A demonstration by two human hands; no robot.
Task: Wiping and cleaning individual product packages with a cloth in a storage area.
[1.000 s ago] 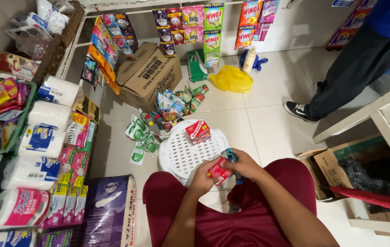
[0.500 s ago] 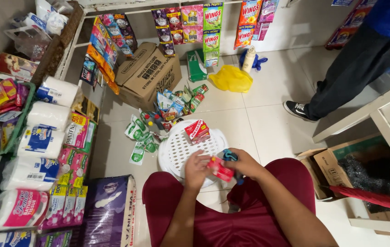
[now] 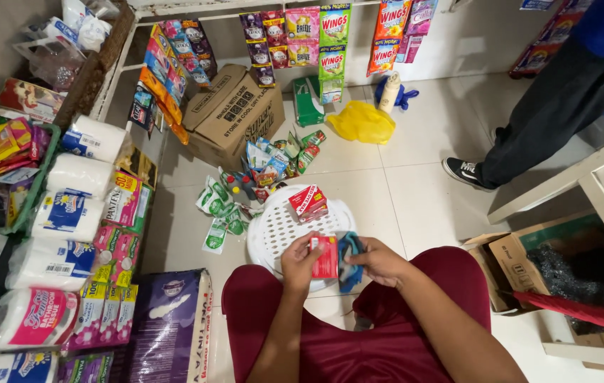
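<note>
Since a moment ago, the small red box (image 3: 325, 257) has been turned upright and is gripped by the left hand (image 3: 300, 261), while a blue cloth (image 3: 349, 257) is clutched in the right hand (image 3: 380, 261). Beneath lies a white perforated stool (image 3: 273, 227), on which another red box (image 3: 307, 203) rests; green sachets (image 3: 218, 213) are scattered beside it.

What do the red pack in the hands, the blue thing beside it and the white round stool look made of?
The red pack, held in the left hand, looks like glossy printed card or film; I can't tell which. The blue thing in the right hand sags in soft folds, probably cloth. The white stool looks like moulded plastic: smooth with a grid of holes.
</note>
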